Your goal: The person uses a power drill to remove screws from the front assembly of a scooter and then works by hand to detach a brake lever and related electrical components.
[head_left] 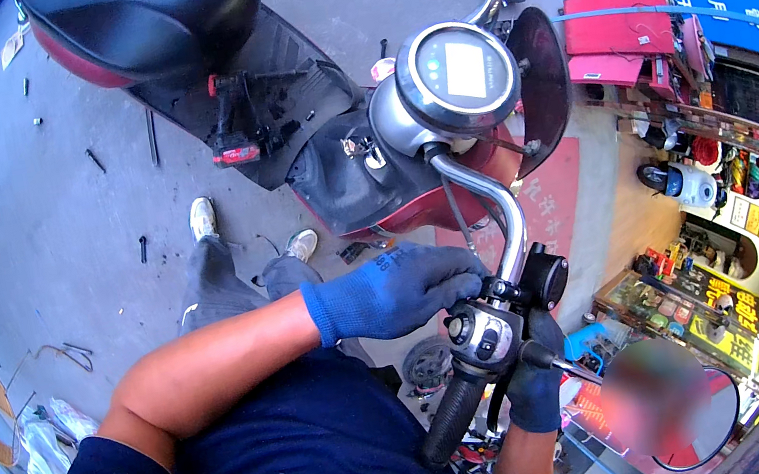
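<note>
A red and black scooter stands before me, with a chrome handlebar [508,214] and a round display [461,75]. My left hand [394,290], in a blue knitted glove, reaches across to the bar. Its fingers are pressed together, their tips at the clamp beside the switch housing [484,332]; anything pinched there is hidden. Behind that housing is my right hand [535,392], also gloved, below the round black reservoir [544,277]; its fingers are mostly covered. A black rubber grip [454,419] and a brake lever [497,399] extend toward me. The round mirror [705,413] juts out right.
A red and black cordless power tool [231,121] lies on the scooter's footboard, ahead of the black seat [158,17]. Several tools and bolts, including a dark bolt [143,248], are scattered on the grey floor. A glass display case [667,313] stands right.
</note>
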Motion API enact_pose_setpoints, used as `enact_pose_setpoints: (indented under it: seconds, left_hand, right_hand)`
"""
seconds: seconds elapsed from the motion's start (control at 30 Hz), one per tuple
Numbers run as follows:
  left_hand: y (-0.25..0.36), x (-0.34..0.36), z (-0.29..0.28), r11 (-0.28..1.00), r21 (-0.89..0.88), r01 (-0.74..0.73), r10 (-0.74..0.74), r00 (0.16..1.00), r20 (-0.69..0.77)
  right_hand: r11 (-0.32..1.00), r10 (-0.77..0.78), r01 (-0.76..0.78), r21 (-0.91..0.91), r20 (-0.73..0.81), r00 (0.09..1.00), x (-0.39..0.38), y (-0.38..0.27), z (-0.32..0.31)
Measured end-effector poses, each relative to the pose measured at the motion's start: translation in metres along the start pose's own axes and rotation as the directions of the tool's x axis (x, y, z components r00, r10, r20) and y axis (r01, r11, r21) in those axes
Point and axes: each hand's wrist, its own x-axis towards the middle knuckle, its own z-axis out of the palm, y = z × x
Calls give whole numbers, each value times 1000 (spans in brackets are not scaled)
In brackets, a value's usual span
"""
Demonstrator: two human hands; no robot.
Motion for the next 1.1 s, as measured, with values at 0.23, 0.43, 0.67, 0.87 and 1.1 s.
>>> enact_pose_setpoints:
  seconds: [0.23,0.43,0.67,0.87,1.1]
  left_hand:
    - [0,-5,9,992,110,-62,75,990,-119]
    - [-6,-5,7,993,17,-117,118,987,-111]
    - [-13,-18,13,936,291,-198,243,961,-130]
    - [-8,-10,-1,860,419,-292,362,927,-98]
    - [-23,-9,8,902,289,-321,364,925,-107]
  right_hand:
    - [998,-41,38,-53,-52,998,5,16,-5]
    - [966,-128,117,-229,-34,991,0,20,-16]
    - [994,94,-87,67,-99,991,-5,-2,-3]
    - [992,4,19,124,-180,984,-3,6,4]
    - [1000,-10,16,20,-260,965,-10,-2,5]
